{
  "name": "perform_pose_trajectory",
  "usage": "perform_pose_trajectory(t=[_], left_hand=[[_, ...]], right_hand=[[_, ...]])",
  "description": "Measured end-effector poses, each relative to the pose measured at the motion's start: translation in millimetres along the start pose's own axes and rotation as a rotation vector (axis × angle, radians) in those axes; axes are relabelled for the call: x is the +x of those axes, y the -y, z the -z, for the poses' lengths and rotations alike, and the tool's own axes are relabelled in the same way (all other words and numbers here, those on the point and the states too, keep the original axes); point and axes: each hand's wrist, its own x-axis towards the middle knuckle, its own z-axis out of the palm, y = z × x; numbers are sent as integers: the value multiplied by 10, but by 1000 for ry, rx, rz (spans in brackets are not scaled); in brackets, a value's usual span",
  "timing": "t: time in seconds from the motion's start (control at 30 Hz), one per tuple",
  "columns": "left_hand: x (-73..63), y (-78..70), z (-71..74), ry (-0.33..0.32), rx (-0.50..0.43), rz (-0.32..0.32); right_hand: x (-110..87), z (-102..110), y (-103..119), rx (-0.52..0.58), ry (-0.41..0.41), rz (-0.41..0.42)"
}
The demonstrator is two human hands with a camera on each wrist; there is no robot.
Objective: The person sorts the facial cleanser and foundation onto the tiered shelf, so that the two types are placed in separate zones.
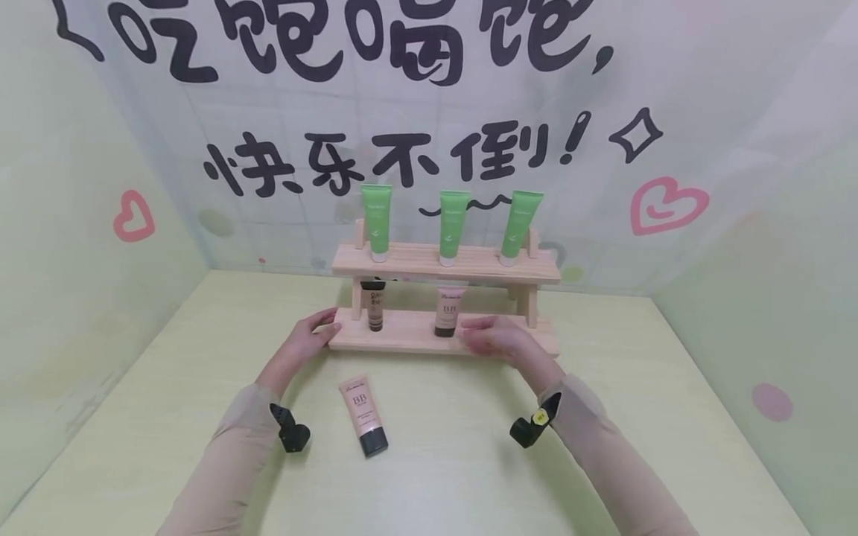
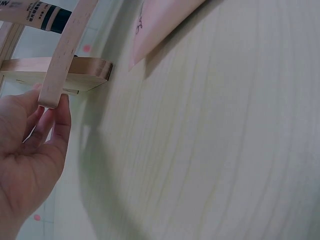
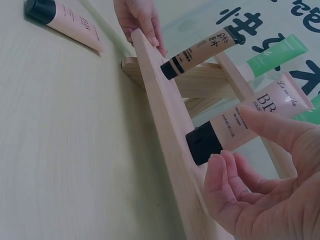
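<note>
My left hand [image 1: 313,335] grips the left end of the lower shelf of a two-tier wooden display rack [image 1: 395,341], its thumb and fingers round the board edge. On that shelf a pink BB cream tube [image 1: 448,311] stands on its black cap. Just right of it is my right hand [image 1: 499,336], fingers loosely parted; in the right wrist view the thumb [image 3: 270,127] overlaps the tube, with the other fingertips beside the cap. A slimmer brown tube [image 1: 375,309] with a dark cap stands further left on the same shelf.
Three green tubes [image 1: 452,227] stand spaced along the upper shelf [image 1: 415,257]. A second pink BB cream tube [image 1: 363,415] lies on the pale wooden table [image 1: 442,476] in front of the rack. A printed backdrop [image 1: 281,112] rises behind.
</note>
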Motion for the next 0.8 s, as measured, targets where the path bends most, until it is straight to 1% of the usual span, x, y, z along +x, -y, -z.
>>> perform_pose_trajectory(t=[0.1,0.17,0.4,0.63,0.8], left_hand=[[-16,5,4,0,-6,-5],[-23,7,3,0,-9,-6],[-6,19,6,3,-16,-6],[34,57,12,14,-38,-24],[34,50,15,8,-33,-23]], right_hand=[[-1,-39,-35,-35,-1,-26],[6,-73,-57,-39,3,-38],[23,-143,-90,-24,95,-2],[58,-247,-97,2,142,1],[77,-338,-95,-20,177,8]])
